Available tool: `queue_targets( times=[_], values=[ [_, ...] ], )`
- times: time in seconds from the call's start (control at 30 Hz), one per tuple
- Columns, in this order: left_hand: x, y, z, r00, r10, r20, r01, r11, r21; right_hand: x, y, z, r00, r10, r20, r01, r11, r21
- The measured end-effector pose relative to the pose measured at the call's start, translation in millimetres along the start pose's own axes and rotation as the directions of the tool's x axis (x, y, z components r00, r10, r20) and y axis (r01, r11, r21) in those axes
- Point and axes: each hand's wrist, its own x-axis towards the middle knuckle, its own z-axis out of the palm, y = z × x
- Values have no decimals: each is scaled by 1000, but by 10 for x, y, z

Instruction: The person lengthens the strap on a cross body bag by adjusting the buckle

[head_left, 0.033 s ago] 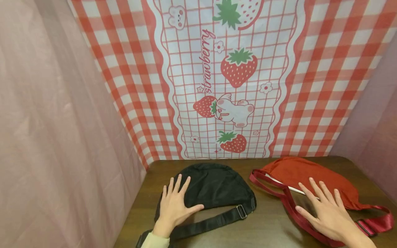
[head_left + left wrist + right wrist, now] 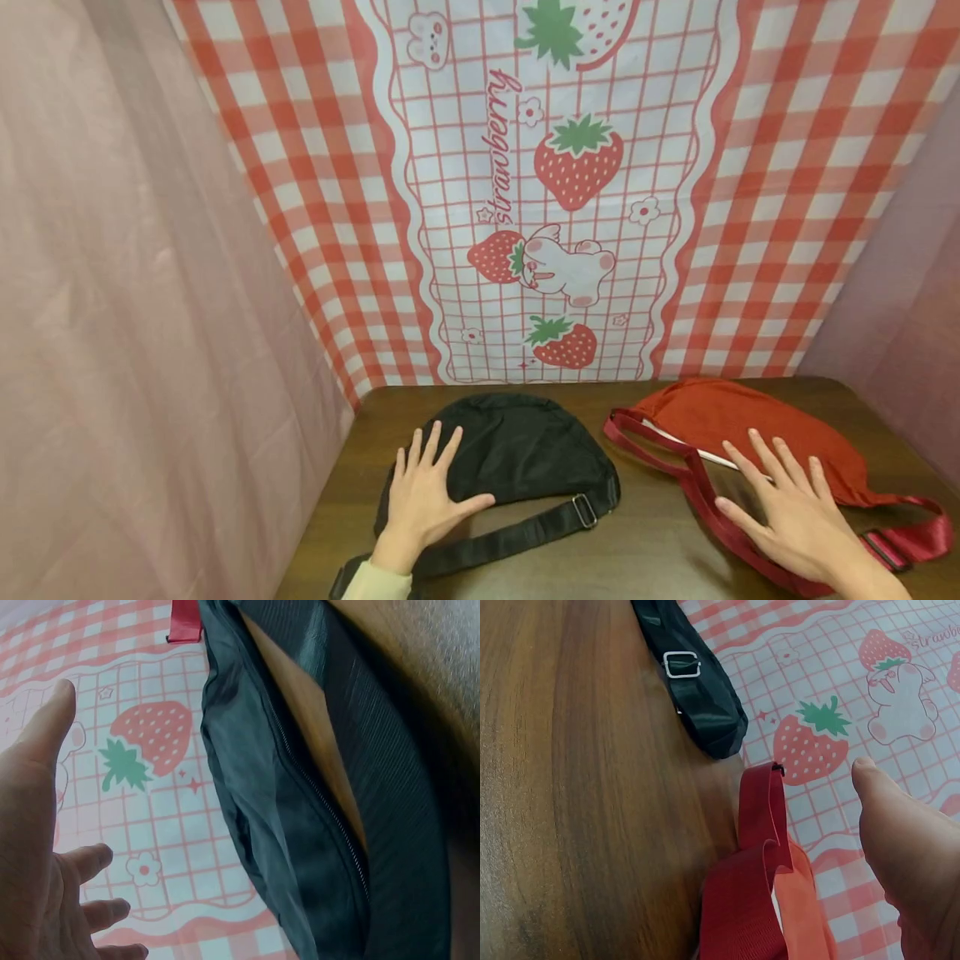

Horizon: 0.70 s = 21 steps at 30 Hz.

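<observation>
A black waist bag (image 2: 525, 446) lies on the wooden table, its strap (image 2: 517, 537) with a metal buckle looped toward the near side. Over the bag's left end my left hand (image 2: 423, 500) is held with fingers spread, gripping nothing; the left wrist view shows it apart from the bag. To the right lies an orange-red waist bag (image 2: 757, 425) with a dark red strap (image 2: 701, 492). My right hand (image 2: 798, 521) hovers above that bag's near edge and strap, fingers spread and holding nothing. In the left wrist view, the black bag's zipper (image 2: 319, 791) shows along one edge.
The brown wooden table (image 2: 637, 550) ends at a red-and-white checked cloth (image 2: 330, 275) with strawberry prints hanging behind it. A pale pink curtain (image 2: 150, 333) hangs at the left, and a mauve one (image 2: 892, 275) stands at the right.
</observation>
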Motion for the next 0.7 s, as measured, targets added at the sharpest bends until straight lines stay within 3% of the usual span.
queue_targets(
  times=[0.33, 0.47, 0.57, 0.7],
  values=[
    [31, 27, -76, 1000, -12, -23, 13, 999, 35, 30, 11, 11, 1000, -12, -19, 13, 999, 31],
    [26, 56, -101, 996, -6, -92, 7, 1000, 20, 102, -27, -46, 1000, -10, -21, 11, 998, 61],
    [9, 95, -86, 980, 26, -197, -25, 1000, 6, 139, -27, -80, 1000, 8, -12, -8, 998, 58],
    [-8, 152, -37, 934, 91, -345, -92, 996, 13, 130, 42, -59, 998, 14, 54, -15, 999, 35]
  ],
)
